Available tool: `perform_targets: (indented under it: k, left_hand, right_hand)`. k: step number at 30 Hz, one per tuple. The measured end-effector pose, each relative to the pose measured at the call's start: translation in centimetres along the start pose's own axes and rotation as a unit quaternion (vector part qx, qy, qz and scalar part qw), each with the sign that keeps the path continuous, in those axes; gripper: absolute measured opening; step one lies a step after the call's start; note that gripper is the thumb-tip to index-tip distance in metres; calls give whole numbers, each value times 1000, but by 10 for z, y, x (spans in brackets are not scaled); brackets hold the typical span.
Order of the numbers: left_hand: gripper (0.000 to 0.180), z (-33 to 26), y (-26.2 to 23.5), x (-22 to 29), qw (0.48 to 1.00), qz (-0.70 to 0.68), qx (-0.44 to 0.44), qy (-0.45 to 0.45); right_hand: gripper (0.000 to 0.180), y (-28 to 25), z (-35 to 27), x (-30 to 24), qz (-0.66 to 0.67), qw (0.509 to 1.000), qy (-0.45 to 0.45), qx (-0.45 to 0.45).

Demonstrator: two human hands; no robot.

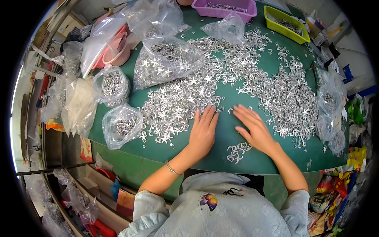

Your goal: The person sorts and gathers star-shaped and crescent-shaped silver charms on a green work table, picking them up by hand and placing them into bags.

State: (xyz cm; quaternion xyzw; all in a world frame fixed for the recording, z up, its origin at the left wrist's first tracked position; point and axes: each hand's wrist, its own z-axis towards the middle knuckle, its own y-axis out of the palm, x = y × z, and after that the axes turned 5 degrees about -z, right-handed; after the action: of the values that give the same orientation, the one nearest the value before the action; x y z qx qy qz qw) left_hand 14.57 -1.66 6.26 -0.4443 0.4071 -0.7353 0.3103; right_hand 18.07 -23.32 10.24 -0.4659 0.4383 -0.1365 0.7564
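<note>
Nearest the camera lay a small sorted cluster of silver rings (238, 151) at 6 o'clock on the green desk (221, 118), just below and between the hands. The left hand (203, 130) and right hand (254, 128) both rested flat, fingers spread, gripping nothing — the right slightly nearer the cluster. From their fingertips the great heap of metal stars and rings (237, 83) ran from 9 to 3 o'clock, thin, shiny, stamped pieces. Crinkled clear plastic bags (120, 125) of the same parts sat at 9 o'clock — a purple tray (225, 10) and a yellow-green tray (286, 23) at 12 and 1.
</note>
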Motion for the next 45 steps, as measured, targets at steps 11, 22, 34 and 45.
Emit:
perform_targets:
  k: [11, 22, 34, 45]
  left_hand:
    - [41, -2, -5, 3, 1000, 16, -15, 6]
    - [48, -4, -3, -9, 999, 29, -32, 18]
    - [59, 10, 2, 4, 995, -34, -60, 68]
    - [53, 7, -3, 3, 992, 89, -72, 47]
  right_hand:
    - [25, 13, 37, 5, -3, 1000, 9, 25]
    - [9, 34, 71, 50, -118, 982, 50, 141]
    - [23, 9, 36, 37, -24, 998, 37, 46]
    - [39, 5, 13, 16, -60, 996, -32, -54]
